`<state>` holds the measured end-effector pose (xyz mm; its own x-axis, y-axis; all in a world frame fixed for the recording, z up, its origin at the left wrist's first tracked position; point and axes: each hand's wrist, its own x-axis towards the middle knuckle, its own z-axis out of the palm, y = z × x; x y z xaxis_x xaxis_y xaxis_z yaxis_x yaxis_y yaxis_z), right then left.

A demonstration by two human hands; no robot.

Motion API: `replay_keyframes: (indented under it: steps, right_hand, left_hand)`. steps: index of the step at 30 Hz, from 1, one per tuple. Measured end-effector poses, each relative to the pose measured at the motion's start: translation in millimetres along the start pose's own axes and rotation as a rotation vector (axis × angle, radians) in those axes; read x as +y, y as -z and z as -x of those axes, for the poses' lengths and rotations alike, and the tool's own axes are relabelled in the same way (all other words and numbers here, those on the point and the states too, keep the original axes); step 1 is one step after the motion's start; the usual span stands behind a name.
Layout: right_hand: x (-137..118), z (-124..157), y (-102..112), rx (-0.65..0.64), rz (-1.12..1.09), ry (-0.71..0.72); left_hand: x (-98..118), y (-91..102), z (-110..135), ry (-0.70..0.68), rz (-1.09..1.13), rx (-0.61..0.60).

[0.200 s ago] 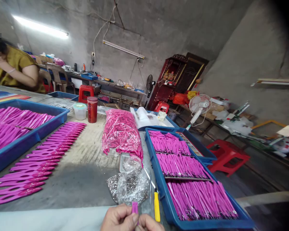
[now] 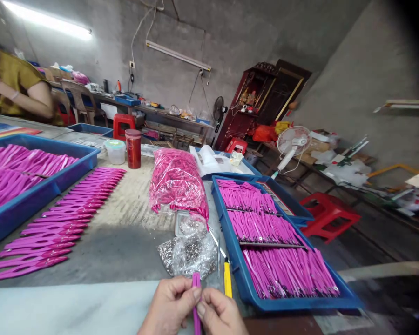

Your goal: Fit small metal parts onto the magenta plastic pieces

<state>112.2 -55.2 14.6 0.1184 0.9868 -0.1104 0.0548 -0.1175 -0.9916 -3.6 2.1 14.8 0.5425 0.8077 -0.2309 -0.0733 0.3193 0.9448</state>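
Close to the table's front edge, my left hand (image 2: 172, 302) and my right hand (image 2: 220, 311) pinch one slim magenta plastic piece (image 2: 196, 279) between thumbs and fingers. It stands lengthwise away from me, and the fingers hide its middle. Just beyond it lies a clear plastic bag of small shiny metal parts (image 2: 192, 253). Past that is a bag packed with pink pieces (image 2: 176, 181). To the left runs a row of magenta tweezer-shaped pieces with darker pink tips (image 2: 61, 223). A yellow-handled tool (image 2: 227, 279) lies by my right hand.
On the right, a blue tray (image 2: 265, 304) holds rows of magenta pieces; another blue tray (image 2: 52, 188) stands left. A red canister (image 2: 133, 151) and a lidded tub (image 2: 115, 152) are farther back. A person in a mustard top (image 2: 28, 93) sits at far left.
The view has tipped downward, so more of both hands and the magenta piece shows. Both hands keep their pinch on the piece.
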Motion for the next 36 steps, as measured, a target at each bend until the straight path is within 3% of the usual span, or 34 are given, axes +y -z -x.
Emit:
replay_keyframes:
  steps: [7, 23, 28, 32, 36]
  right_hand:
    - [-17, 1, 2, -0.044, 0.027, -0.084]
    - [-20, -2, -2, -0.022, 0.012, -0.099]
    - [-18, -4, -2, -0.031, 0.033, -0.031]
    - [-18, -9, -1, -0.001, 0.112, 0.072]
    - [-14, -16, -2, 0.033, 0.232, 0.16]
  left_hand:
    - [23, -5.4, 1, 0.115, -0.002, 0.025]
    - [15, -3.1, -2, 0.064, 0.019, 0.027]
    - [16, -0.2, -4, -0.039, -0.065, 0.022]
    - [23, 5.8, -5, -0.246, -0.24, 0.092]
    - [29, 13.1, -7, -0.44, -0.398, 0.09]
